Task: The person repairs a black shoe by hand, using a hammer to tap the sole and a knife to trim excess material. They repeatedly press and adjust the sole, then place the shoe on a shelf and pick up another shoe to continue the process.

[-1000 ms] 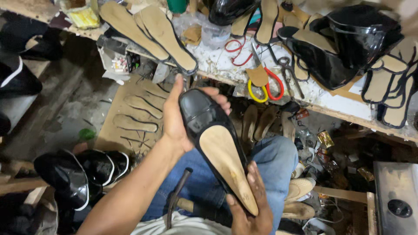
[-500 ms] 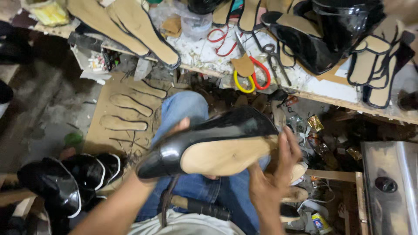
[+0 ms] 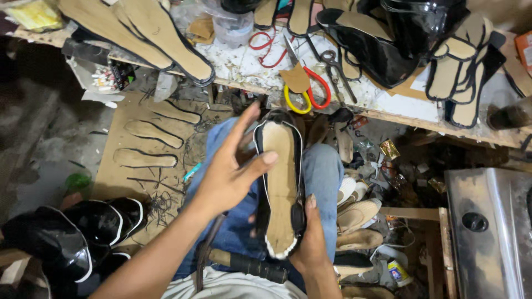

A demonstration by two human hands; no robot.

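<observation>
The black shoe lies sole-up over the person's lap, heel toward the body and toe toward the table; its tan insole faces the camera. The right hand cups the heel end from below, its grip closed around the shoe with the thumb lying up along the right edge. The left hand is just left of the shoe, fingers spread and apart, the thumb tip touching the insole's left edge and nothing clamped in it.

Under the shoe's heel a dark-handled tool lies across the lap. Left of the shoe, down on the floor, sits a cardboard sheet with sole shapes cut out of it, and nearer than that a cluster of glossy black shoe uppers. Right of the shoe, tan flats are stacked by a metal box.

Beyond the shoe's toe runs the table's front edge, with little open room between them. On it lie red-and-yellow scissors, plain steel scissors, tan insoles to the left and black-edged insoles to the right.
</observation>
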